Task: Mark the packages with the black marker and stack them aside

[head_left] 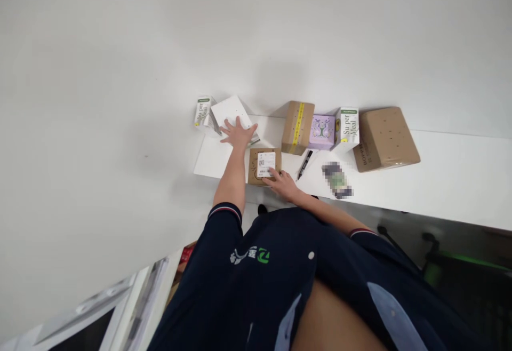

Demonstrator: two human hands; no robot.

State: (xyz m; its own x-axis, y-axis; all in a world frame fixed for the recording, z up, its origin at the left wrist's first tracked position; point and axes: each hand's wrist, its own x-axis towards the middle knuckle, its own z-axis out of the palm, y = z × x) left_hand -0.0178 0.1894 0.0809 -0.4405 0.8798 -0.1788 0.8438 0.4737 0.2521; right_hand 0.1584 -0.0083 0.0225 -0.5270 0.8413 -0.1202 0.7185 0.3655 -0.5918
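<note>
Head view showed your left hand [239, 135] spread wide on the white box [229, 110] and right hand [285, 185] loosely open on the small brown box [263, 164], gripping neither; both, mid-frame, looked light, stiff, best held by their sides.

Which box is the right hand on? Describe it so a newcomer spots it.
On the white table, go to the near edge, left of the black marker. A small brown box sits there, partly under the right hand. Unlike the other brown boxes, it shows a white label on top.
</note>
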